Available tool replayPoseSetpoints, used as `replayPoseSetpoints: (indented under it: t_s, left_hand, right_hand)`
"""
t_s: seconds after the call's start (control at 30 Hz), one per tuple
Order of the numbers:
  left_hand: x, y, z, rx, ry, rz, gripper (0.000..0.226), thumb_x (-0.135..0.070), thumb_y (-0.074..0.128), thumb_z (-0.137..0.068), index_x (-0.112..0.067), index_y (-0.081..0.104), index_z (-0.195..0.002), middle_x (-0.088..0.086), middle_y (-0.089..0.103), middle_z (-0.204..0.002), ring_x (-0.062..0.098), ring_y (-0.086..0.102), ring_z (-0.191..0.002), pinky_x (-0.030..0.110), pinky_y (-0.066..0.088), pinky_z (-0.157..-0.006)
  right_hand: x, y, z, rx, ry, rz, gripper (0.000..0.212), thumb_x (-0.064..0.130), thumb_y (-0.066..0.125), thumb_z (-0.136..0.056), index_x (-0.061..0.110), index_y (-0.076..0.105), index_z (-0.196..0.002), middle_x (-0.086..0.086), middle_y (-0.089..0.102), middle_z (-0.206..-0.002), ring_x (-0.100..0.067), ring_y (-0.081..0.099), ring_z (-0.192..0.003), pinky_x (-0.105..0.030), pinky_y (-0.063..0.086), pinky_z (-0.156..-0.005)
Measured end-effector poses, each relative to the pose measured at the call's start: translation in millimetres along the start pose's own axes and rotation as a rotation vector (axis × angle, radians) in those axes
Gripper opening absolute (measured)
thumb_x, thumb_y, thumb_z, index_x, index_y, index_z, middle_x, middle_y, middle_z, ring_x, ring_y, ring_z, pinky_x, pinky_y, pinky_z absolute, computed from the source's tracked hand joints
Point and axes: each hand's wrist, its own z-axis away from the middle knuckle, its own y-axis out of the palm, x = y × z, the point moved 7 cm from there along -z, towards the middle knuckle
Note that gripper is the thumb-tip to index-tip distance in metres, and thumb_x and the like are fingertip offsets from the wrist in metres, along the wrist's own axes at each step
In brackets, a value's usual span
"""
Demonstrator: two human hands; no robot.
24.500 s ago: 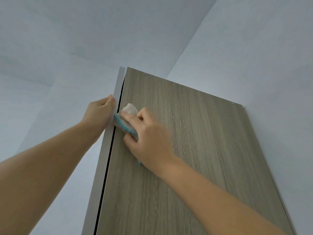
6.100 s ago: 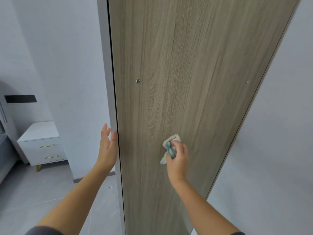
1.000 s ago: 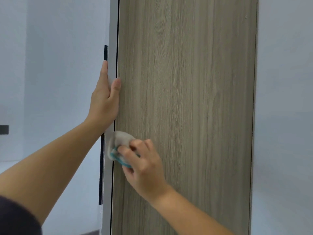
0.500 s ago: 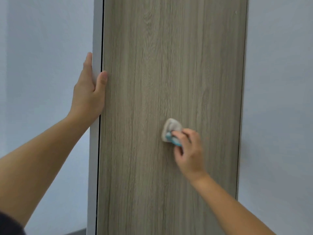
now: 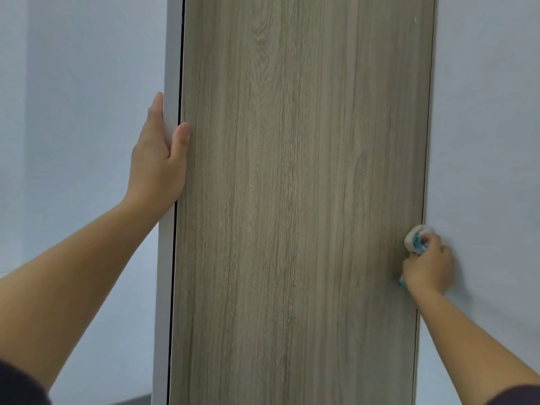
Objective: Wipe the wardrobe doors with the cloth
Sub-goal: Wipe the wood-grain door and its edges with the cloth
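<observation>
- Sliding across from the middle of the wood-grain panel (image 5: 292,200), where it was half a second ago, the cloth (image 5: 414,235) now sits at the panel's right edge, right where the panel meets the pale wall (image 5: 491,127).
- The right hand (image 5: 428,267) has travelled with it and now lies partly in front of the wall, its fingers curled tight round the bunched white and blue cloth and pressing it to that edge.
- A small blue end of the cloth shows below the right hand, by the wrist.
- The left hand (image 5: 157,162) keeps its place on the white door edge (image 5: 171,59), clasping it, with the thumb lying over onto the wood-grain face and the fingers along the far side of the strip.
- The two hands are now well apart, one at each side of the panel.
- Counted: two hands, one cloth, one wood-grain panel, one white door edge.
- Two dark sleeves show, a left sleeve (image 5: 17,384) and a right sleeve (image 5: 517,396), one in each bottom corner.
</observation>
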Motion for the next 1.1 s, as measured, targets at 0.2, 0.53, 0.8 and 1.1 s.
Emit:
replayPoseSetpoints:
  t_s: [0.2, 0.53, 0.8, 1.1]
  left_hand:
    - [0.0, -0.1, -0.4, -0.003, 0.001, -0.020, 0.060, -0.046, 0.034, -0.102, -0.028, 0.014, -0.156, -0.008, 0.033, -0.157, 0.014, 0.030, -0.144, 0.045, 0.028, -0.118]
    - [11.8, -0.4, 77.1, 0.062, -0.156, 0.079, 0.058, -0.035, 0.031, -0.106, -0.022, 0.005, -0.157, -0.013, 0.010, -0.163, -0.001, 0.009, -0.147, 0.027, 0.010, -0.122]
    - [41.4, -7.7, 149.5, 0.169, -0.244, 0.045, 0.056, -0.032, 0.030, -0.106, -0.023, 0.009, -0.157, -0.013, 0.011, -0.162, -0.005, 0.007, -0.145, 0.024, 0.008, -0.119]
    - [56.6, -5.1, 151.1, 0.252, -0.300, 0.055, 0.055, -0.046, 0.029, -0.102, -0.033, 0.019, -0.155, -0.013, 0.023, -0.160, 0.007, 0.015, -0.149, 0.044, 0.017, -0.122]
  right_hand:
    - [4.0, 2.0, 14.4, -0.044, 0.000, -0.061, 0.036, -0.008, 0.054, -0.082, 0.011, 0.055, -0.112, -0.025, 0.052, -0.106, -0.043, 0.054, -0.089, -0.046, 0.046, -0.072]
    - [104.9, 0.6, 168.5, 0.122, -0.362, -0.462, 0.044, -0.010, 0.064, -0.078, 0.016, 0.058, -0.112, 0.005, 0.043, -0.108, -0.018, 0.052, -0.093, -0.032, 0.050, -0.077]
    - [178.4, -0.5, 303.9, 0.321, -0.675, -0.424, 0.054, 0.001, 0.074, -0.068, 0.023, 0.057, -0.114, 0.004, 0.048, -0.105, -0.016, 0.049, -0.092, -0.022, 0.046, -0.073]
    - [219.5, -5.4, 361.8, 0.318, -0.857, -0.416, 0.035, 0.014, 0.061, -0.081, 0.024, 0.055, -0.113, 0.002, 0.051, -0.099, -0.014, 0.046, -0.087, -0.020, 0.048, -0.062]
